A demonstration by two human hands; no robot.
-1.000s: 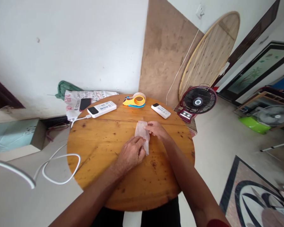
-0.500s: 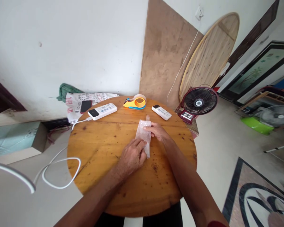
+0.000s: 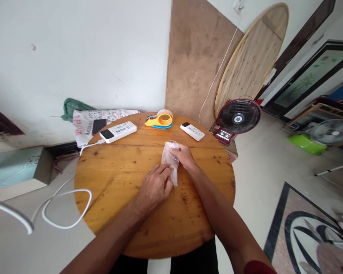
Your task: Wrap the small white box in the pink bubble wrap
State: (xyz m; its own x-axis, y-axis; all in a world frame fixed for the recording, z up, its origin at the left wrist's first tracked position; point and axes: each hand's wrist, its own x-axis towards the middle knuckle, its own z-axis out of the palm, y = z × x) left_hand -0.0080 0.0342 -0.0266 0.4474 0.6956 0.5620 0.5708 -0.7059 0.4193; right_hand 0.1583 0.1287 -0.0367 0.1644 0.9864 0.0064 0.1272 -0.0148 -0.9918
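Observation:
A narrow packet of clear bubble wrap lies lengthwise near the middle of the round wooden table. My right hand grips its upper right side, thumb on top and the other fingers curled at the edge. Against the lower left part my left hand is closed, its bent fingertips pressing on the wrap. Whatever the wrap may hold inside cannot be made out. Beyond it, a yellow and blue tape dispenser with a roll of clear tape rests by the far edge.
A white device with a dark screen stands at the far left, a white cable plugged into it. Another such white device lies far right. Past the table are a printed sack, a dark red fan and a wooden board.
The short tape strip that stuck out past the packet's far end now appears folded down against it, by my right hand. My left hand stays on the lower part. The whole view has shifted slightly.

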